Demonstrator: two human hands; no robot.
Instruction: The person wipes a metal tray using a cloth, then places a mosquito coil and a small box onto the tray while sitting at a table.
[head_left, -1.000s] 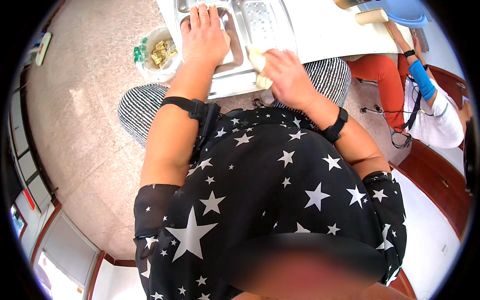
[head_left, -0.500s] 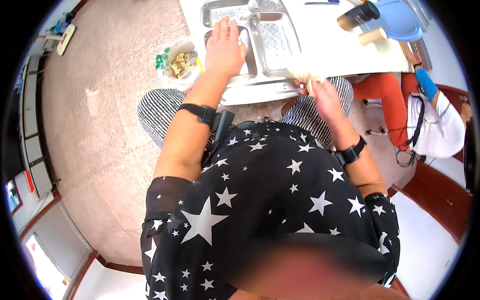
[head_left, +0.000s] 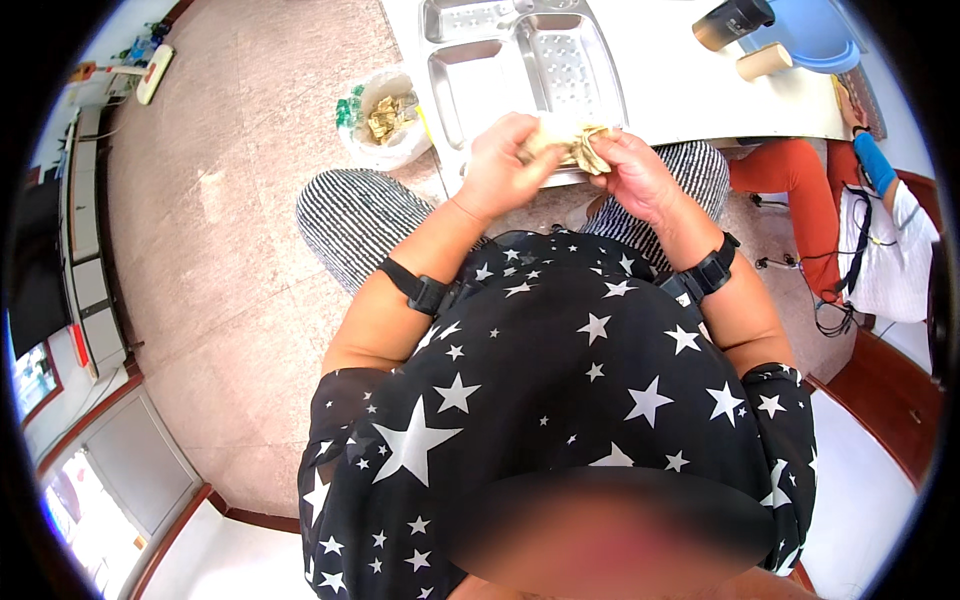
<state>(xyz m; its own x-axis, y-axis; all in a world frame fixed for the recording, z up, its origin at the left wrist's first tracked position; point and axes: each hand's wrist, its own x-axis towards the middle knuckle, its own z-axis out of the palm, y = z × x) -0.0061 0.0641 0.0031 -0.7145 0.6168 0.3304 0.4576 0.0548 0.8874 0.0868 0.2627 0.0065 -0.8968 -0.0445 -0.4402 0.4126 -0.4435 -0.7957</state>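
In front of my lap, both hands hold a pale cream bundle (head_left: 555,136) with a crumpled yellowish-brown end; I cannot make out what it is. My left hand (head_left: 505,170) is closed around its left side, thumb along the near face. My right hand (head_left: 640,175) pinches the crumpled end between thumb and fingers. Beneath and beyond the hands lies a stainless steel compartment tray (head_left: 482,90), its near edge partly hidden by them.
Left of the tray, a white-lined bin (head_left: 385,155) holds crumpled yellowish pieces and something green. On the white table (head_left: 665,95) to the right lie a black tumbler (head_left: 735,22), a tan cylinder (head_left: 764,62) and a blue basin (head_left: 815,40). Another person (head_left: 800,190) sits at the right.
My left hand has come back from over the tray and closed on the bundle. The right hand, still holding the crumpled end, has risen slightly over the tray's near edge.
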